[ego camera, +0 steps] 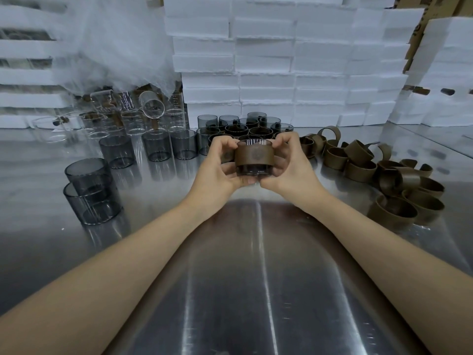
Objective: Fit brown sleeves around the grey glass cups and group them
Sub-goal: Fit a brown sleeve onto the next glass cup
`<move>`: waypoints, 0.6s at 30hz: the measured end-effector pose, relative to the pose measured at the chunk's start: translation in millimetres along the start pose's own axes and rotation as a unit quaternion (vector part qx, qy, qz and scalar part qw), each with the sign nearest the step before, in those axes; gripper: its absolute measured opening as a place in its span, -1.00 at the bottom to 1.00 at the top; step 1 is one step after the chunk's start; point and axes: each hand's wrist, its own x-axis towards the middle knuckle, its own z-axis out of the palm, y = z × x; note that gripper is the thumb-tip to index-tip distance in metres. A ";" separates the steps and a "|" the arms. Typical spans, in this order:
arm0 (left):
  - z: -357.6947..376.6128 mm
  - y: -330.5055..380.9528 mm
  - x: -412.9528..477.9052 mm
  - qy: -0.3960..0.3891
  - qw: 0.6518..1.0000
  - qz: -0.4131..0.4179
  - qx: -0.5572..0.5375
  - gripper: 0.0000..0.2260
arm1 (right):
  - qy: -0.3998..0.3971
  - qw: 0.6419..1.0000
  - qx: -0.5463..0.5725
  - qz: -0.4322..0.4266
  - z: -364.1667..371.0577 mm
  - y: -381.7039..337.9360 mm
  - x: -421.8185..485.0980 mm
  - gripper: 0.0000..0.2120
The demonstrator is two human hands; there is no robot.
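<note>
Both left grip (220, 166) and right grip (288, 163) clasp grey cup (248, 172) between them; brown sleeve (253, 157) around it.

grey cup (249, 172): wall mostly covered by the brown sleeve (245, 160); only the rim and base band show.
sleeve emblem (256, 155): round stamp — too faint to read.
sleeved cups (245, 129): front row hidden behind the left hand (220, 167) and right hand (289, 165); count cannot be told.
clear beakers (133, 111): markings blurred — rear ones veiled by plastic film (115, 47).
forearms (102, 272): cut off by the lower edge.
foam boxes (266, 47): stack cut off at the top edge.
</note>
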 end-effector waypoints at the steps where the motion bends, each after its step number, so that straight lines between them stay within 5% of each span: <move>1: 0.2 -0.4 0.1 -0.001 1.000 0.003 0.001 -0.44 | -0.001 1.000 0.004 0.003 -0.3 -0.2 0.4 -0.46; 13: -1.2 -7.7 1.8 0.005 1.000 -0.002 0.019 -0.48 | -0.046 0.998 0.031 0.011 -1.2 0.1 -2.4 -0.52; 18: -2.5 -11.4 2.5 0.000 0.996 -0.013 0.090 -0.54 | -0.033 0.999 -0.039 0.019 -0.8 3.1 -4.1 -0.46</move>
